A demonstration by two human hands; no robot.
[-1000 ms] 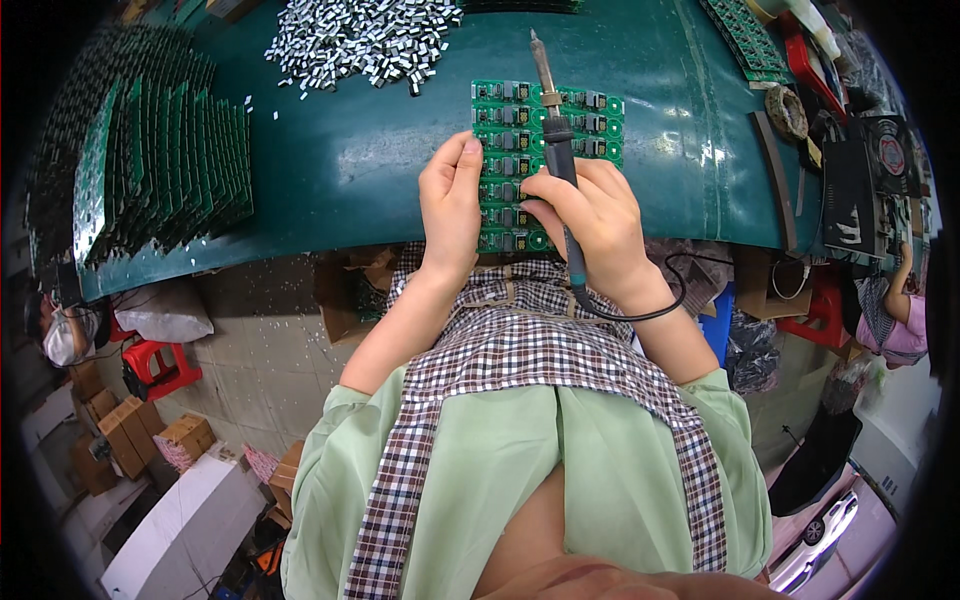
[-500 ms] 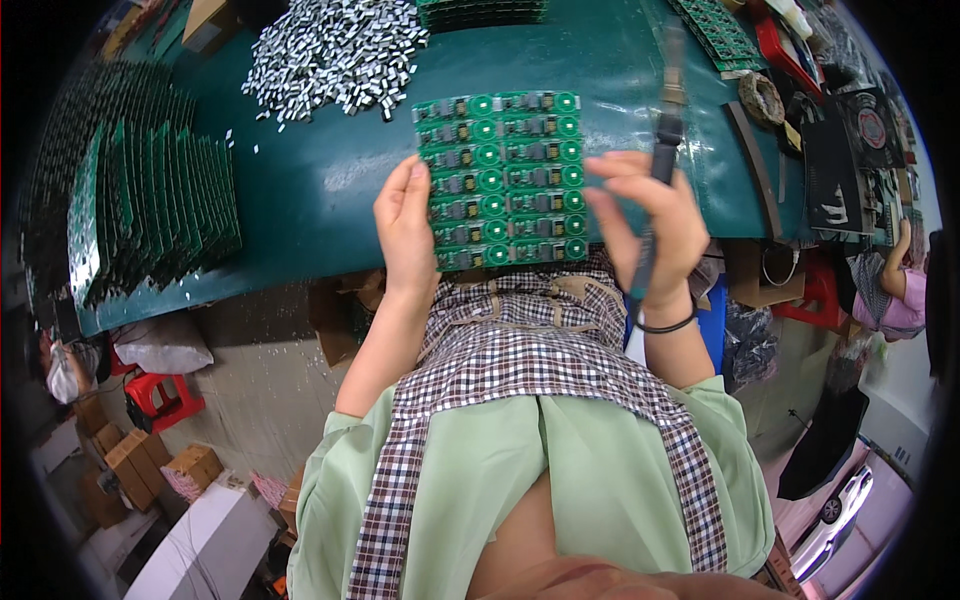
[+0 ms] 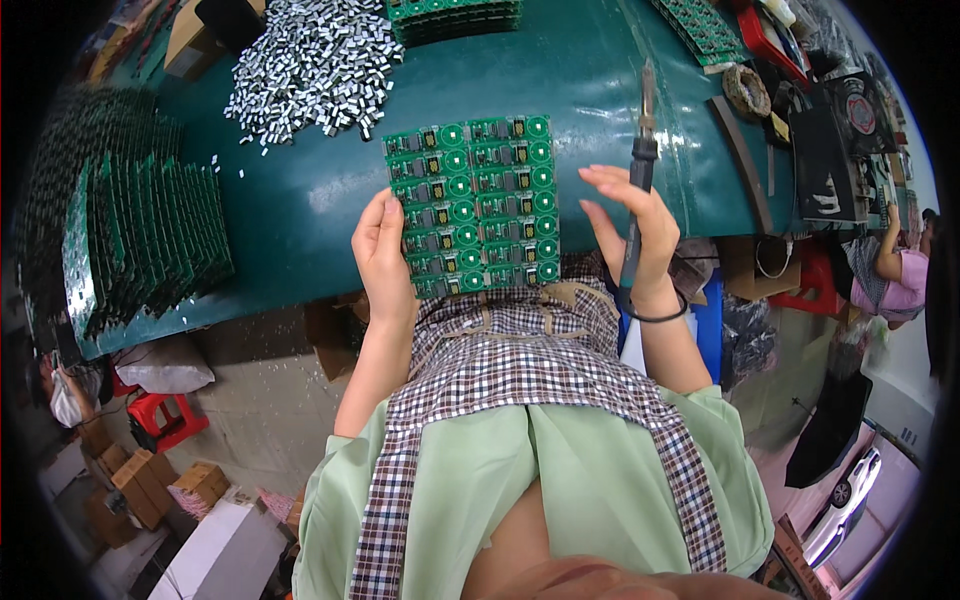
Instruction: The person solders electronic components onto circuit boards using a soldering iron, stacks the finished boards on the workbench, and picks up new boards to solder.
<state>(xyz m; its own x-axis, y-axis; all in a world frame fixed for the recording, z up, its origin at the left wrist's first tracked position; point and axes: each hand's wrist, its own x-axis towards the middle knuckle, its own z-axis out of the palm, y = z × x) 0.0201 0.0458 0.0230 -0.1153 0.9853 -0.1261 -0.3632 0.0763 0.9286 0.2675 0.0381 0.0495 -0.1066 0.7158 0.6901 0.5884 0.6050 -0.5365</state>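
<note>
A green circuit board panel (image 3: 473, 208), made of two columns of small identical boards, is held up in front of my apron. My left hand (image 3: 383, 247) grips its left edge, thumb on the face. Its right edge stands free, a short gap from my right hand (image 3: 645, 232). In that hand a soldering iron (image 3: 641, 165) with a dark handle rests between thumb and fingers, its metal tip pointing up and away from the panel. The right index and middle fingers stretch toward the panel without touching it.
A heap of small silvery parts (image 3: 315, 70) lies at the far left of the green table (image 3: 300, 235). Rows of upright circuit boards (image 3: 145, 240) stand on the left. More boards (image 3: 455, 18) are stacked at the back. A tape roll (image 3: 746, 92) and a dark strip (image 3: 740, 165) lie right.
The panel and my left hand have shifted slightly left and lower in view. My right hand has drawn away from the panel's right edge, still with the soldering iron.
</note>
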